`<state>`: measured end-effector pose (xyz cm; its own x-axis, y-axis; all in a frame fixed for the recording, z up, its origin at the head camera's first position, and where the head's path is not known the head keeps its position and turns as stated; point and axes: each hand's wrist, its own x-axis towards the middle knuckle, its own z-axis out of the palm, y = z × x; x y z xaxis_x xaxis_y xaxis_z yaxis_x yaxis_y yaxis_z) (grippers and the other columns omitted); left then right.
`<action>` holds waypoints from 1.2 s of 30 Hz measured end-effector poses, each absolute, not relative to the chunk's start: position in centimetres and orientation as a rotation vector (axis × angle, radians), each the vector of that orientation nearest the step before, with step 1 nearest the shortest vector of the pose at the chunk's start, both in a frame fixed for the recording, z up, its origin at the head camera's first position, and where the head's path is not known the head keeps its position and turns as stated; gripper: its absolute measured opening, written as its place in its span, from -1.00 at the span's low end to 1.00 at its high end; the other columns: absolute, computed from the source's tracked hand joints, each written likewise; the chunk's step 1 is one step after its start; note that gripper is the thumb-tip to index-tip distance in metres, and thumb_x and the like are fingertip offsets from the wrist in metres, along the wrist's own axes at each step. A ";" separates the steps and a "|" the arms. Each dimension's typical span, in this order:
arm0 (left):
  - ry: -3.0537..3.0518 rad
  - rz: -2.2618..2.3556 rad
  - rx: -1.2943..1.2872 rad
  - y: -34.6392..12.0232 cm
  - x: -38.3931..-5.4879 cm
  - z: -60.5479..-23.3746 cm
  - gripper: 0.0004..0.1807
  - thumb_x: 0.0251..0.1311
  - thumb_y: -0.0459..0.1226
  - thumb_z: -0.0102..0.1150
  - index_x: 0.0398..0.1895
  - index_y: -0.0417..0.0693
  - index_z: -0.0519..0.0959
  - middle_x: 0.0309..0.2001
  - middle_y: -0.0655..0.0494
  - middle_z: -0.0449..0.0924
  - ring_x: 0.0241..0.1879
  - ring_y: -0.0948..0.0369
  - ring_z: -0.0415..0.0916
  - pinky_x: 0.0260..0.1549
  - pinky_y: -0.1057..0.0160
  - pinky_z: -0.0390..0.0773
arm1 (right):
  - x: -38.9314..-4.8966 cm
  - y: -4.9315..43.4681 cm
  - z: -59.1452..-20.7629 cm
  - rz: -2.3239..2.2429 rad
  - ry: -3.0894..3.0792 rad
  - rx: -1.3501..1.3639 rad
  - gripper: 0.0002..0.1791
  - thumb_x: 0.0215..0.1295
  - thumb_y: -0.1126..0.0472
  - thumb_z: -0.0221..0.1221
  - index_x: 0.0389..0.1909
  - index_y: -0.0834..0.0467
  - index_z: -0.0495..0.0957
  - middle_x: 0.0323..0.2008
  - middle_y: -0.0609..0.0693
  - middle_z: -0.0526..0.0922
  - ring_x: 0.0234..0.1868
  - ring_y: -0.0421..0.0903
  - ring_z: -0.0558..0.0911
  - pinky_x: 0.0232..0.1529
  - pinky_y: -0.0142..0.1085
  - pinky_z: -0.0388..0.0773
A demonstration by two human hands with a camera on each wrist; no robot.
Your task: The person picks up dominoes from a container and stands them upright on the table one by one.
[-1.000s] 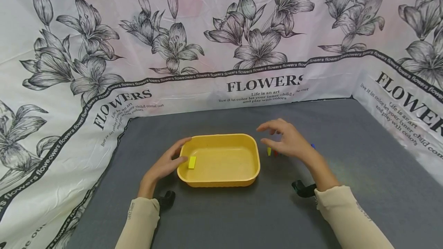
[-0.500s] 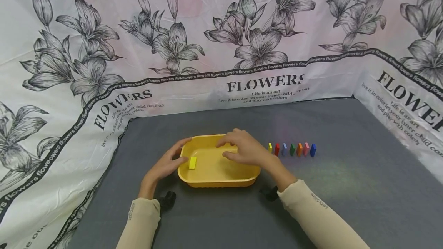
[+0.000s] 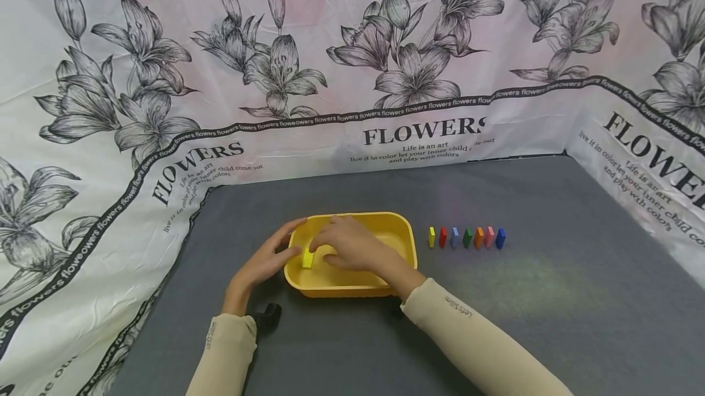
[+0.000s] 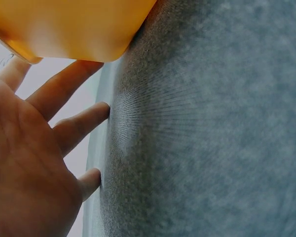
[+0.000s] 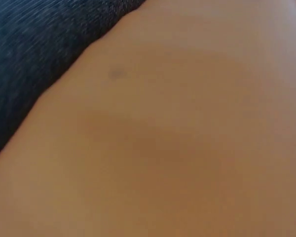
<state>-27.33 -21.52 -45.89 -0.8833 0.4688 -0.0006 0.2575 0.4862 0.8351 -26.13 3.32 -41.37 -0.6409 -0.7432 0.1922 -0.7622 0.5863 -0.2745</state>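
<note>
A yellow plastic basin (image 3: 352, 291) sits on the dark grey table. My left hand (image 3: 267, 261) holds its left end, thumb over the rim and fingers along the outside. In the left wrist view, that hand (image 4: 34, 153) has its fingers spread against the basin's side (image 4: 74, 29), with the lower ones down at the table. Inside the basin, near its left end, lies a small bright yellow block (image 3: 308, 261). My right hand (image 3: 352, 246) hovers over the basin with bent, parted fingers, fingertips close to the block. Blurred skin (image 5: 163, 138) fills most of the right wrist view.
Right of the basin, several small blocks stand in a row, from a yellow block (image 3: 432, 237) and a red block (image 3: 443, 237) to a dark blue block (image 3: 500, 239). A flower-printed cloth (image 3: 297, 139) walls the table's back and sides.
My right hand has travelled left from above the row of blocks to over the basin, uncovering the row. My left hand and the basin stay where they were.
</note>
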 end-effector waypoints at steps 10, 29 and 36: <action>2.439 1.396 0.491 -21.5 -27.4 -45.7 -0.39 0.50 -0.20 -0.22 0.60 0.25 0.15 0.64 0.07 0.01 0.58 -0.19 0.01 0.49 -0.37 0.00 | -26.4 1.1 -42.1 0.330 -2.856 1.274 -0.66 0.31 0.21 0.33 0.06 -0.17 0.73 0.06 -0.23 0.74 0.08 -0.09 0.54 0.23 -0.15 0.46; 2.459 1.393 0.474 -21.5 -27.4 -45.6 -0.36 0.43 -0.18 -0.22 0.58 0.32 0.18 0.63 0.13 0.05 0.58 -0.17 0.00 0.51 -0.37 -0.09 | -26.6 -0.8 -43.3 0.167 -2.804 1.362 -0.71 0.41 0.18 0.25 0.02 -0.24 0.74 0.03 -0.26 0.72 -0.11 -0.15 0.44 -0.11 -0.34 0.29; 2.440 1.403 0.475 -21.4 -27.4 -45.6 -0.36 0.43 -0.20 -0.23 0.58 0.29 0.18 0.64 0.11 0.04 0.59 -0.16 -0.01 0.52 -0.37 -0.11 | -26.5 -0.8 -43.4 0.111 -2.836 1.342 -0.73 0.43 0.12 0.23 0.04 -0.25 0.71 -0.03 -0.24 0.72 -0.08 -0.15 0.43 -0.04 -0.30 0.32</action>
<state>-27.43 -21.42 -45.61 -0.9049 0.4177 -0.0819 0.1392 0.4723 0.8704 -26.50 -0.83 -43.39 -0.6346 -0.7722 0.0321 -0.7723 0.6321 -0.0631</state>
